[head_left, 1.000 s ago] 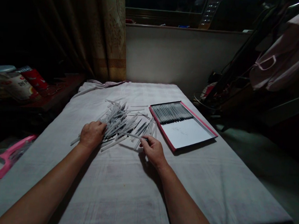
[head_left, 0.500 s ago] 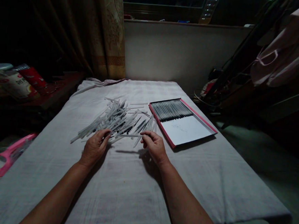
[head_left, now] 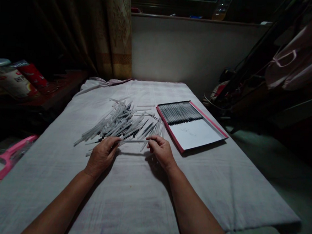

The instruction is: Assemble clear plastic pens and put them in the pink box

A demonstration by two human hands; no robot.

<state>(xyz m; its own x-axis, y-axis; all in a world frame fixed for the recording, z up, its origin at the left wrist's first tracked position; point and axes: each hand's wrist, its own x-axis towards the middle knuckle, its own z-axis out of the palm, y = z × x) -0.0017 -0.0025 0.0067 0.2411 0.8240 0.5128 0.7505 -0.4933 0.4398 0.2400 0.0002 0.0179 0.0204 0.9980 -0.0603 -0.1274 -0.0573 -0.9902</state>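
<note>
A loose heap of thin translucent pens (head_left: 120, 123) lies on the cloth-covered table (head_left: 129, 190). My left hand (head_left: 103, 155) and my right hand (head_left: 161, 151) sit just in front of the heap. Between them they pinch one pen (head_left: 134, 141), held level, the left hand on its left end and the right hand on its right end. To the right stands a flat pink-edged box (head_left: 197, 134) whose far end holds a neat row of packed pens (head_left: 181, 113).
A curtain (head_left: 116, 32) hangs at the back left beside a white wall. Jars and a red packet (head_left: 32, 74) stand on a side surface at left. A pink plastic object (head_left: 7, 156) lies low at the left. Clothes (head_left: 295, 66) hang at right.
My left hand has left the heap's left edge and come inward to take the left end of the pen that my right hand held. Both hands now hold it level.
</note>
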